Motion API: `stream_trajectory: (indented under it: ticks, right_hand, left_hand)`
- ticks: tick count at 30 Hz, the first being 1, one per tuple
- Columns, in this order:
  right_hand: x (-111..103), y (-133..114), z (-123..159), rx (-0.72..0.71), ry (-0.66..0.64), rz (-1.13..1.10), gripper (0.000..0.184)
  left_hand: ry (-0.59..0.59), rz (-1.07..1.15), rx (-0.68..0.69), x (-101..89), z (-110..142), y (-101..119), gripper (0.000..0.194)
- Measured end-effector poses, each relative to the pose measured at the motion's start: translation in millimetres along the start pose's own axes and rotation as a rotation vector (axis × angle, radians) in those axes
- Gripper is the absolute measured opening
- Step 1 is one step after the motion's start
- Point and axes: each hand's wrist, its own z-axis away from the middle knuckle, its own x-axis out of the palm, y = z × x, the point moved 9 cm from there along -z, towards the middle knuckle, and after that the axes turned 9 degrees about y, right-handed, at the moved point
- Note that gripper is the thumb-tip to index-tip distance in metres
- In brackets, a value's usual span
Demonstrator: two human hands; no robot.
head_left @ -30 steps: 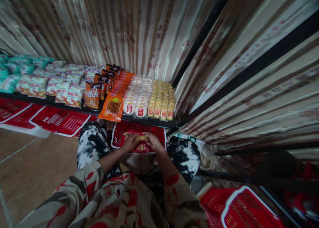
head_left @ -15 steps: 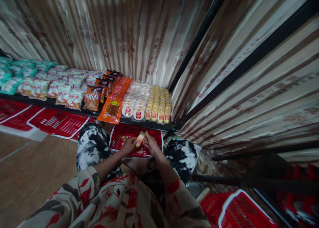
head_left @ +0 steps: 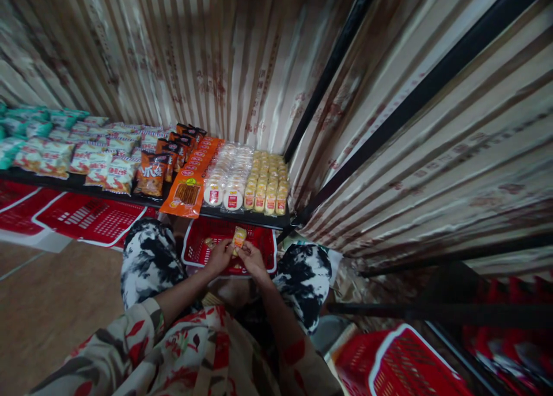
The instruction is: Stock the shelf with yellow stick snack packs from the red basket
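Observation:
A small yellow wrapped snack packet [head_left: 239,238] with an orange-red label is held between both hands, standing nearly upright. My left hand [head_left: 220,257] grips its left lower edge, and the fingers of my right hand [head_left: 252,260] pinch it from the right. Below them is a red plastic basket [head_left: 186,247] with a white rim, set between my knees. A few small pieces lie in it, too dim to name. Just beyond, on the black shelf [head_left: 224,212], stand rows of similar yellow packets [head_left: 265,183].
Left along the shelf are round white wrapped crackers [head_left: 233,198], an orange snack bag [head_left: 186,194], dark orange bags [head_left: 151,174], white bags [head_left: 118,174] and teal bags [head_left: 38,122]. Red baskets [head_left: 90,214] sit under the shelf, another red basket [head_left: 401,361] at lower right. Black frame bars [head_left: 367,154] slant at right.
My right hand has closed in on the packet from slightly apart. The packet has turned more upright. The whole view has shifted a little.

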Motion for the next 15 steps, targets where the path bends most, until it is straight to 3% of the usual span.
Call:
stream_trajectory:
  ticks: [5, 15]
  right_hand:
    - [-16.4, -29.8, 0.0, -0.177, 0.069, 0.193, 0.026]
    - [-44.1, -82.4, -1.5, -0.334, 0.299, 0.406, 0.040]
  left_hand:
    - [0.081, -0.164, 0.121, -5.0, -1.1, 25.9, 0.027]
    - [0.115, -0.051, 0.198, 0.3, -12.7, 71.1, 0.020]
